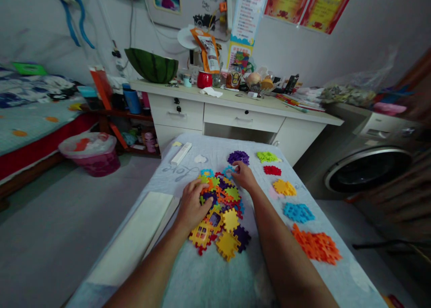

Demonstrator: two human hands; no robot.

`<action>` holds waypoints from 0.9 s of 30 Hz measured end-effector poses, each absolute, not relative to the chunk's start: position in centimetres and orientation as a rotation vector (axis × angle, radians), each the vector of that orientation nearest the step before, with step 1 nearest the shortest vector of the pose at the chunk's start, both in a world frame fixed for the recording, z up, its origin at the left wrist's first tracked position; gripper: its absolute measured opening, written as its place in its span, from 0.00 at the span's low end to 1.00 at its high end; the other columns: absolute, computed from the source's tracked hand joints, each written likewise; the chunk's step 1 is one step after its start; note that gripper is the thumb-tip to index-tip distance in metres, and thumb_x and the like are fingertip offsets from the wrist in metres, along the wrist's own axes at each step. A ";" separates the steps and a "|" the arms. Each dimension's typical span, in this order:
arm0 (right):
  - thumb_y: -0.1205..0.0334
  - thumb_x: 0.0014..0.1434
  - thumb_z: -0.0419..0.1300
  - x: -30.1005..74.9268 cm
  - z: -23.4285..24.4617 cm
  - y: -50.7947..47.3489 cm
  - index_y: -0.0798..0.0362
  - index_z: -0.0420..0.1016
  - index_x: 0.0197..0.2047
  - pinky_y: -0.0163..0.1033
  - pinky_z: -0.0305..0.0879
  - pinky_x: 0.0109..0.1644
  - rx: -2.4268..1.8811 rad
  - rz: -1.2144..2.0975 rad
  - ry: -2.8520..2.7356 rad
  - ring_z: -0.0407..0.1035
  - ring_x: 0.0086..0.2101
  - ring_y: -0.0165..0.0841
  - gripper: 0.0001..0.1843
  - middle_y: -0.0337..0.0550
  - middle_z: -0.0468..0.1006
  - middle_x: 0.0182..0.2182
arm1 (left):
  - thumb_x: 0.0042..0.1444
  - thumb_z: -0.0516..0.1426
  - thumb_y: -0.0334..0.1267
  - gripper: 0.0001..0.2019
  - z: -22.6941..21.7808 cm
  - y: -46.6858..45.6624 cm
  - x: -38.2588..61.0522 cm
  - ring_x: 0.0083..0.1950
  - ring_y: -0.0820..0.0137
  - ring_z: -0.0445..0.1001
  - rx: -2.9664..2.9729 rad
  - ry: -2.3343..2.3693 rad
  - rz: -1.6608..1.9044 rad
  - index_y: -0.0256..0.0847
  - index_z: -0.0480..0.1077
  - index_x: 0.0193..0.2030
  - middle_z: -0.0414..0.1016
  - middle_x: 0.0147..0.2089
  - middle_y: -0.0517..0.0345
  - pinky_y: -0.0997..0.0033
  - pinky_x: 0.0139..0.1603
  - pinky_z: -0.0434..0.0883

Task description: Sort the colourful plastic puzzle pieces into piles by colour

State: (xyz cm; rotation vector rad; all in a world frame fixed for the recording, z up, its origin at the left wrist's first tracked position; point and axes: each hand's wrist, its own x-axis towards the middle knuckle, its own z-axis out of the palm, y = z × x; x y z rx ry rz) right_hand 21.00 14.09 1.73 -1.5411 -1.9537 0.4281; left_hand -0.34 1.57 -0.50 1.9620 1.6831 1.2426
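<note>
A mixed heap of notched plastic building tiles (224, 194) in several colours lies on the cloth-covered table in front of me. My left hand (194, 203) rests on the heap's left side, thumb apart from the slightly bent fingers, touching green and orange tiles. At the far right edge of the heap, my right hand (244, 175) has its fingertips closed on a light blue tile (228, 170). Yellow tiles (230, 220) lie at the near end of the heap, some with window-like openings.
Sorted piles run along the right side: purple (238, 157), green (267, 156), red (272, 170), yellow (284, 187), blue (298, 212) and orange (316, 245). A long white box (134, 238) lies at the left edge, a small white box (181, 154) farther back. Behind stands a cluttered desk (242, 102).
</note>
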 end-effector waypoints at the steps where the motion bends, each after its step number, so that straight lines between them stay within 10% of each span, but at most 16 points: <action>1: 0.71 0.47 0.60 21.3 2.2 13.9 0.54 0.74 0.44 0.32 0.59 0.34 -1.531 0.453 -1.946 0.64 0.28 0.28 0.19 0.34 0.71 0.27 | 0.51 0.59 0.39 0.15 -0.5 1.6 -0.3 0.60 0.56 0.65 1.960 1.683 1.246 0.45 0.71 0.46 0.68 0.55 0.51 0.50 0.64 0.63; 27: 0.72 0.49 0.56 39.5 7.5 2.8 0.57 0.78 0.37 0.32 0.57 0.31 -1.958 0.436 -2.092 0.65 0.27 0.28 0.13 0.39 0.75 0.26 | 0.52 0.57 0.44 0.16 -1.2 1.9 -0.5 0.60 0.56 0.65 2.027 1.703 1.175 0.42 0.72 0.46 0.67 0.55 0.49 0.50 0.65 0.62</action>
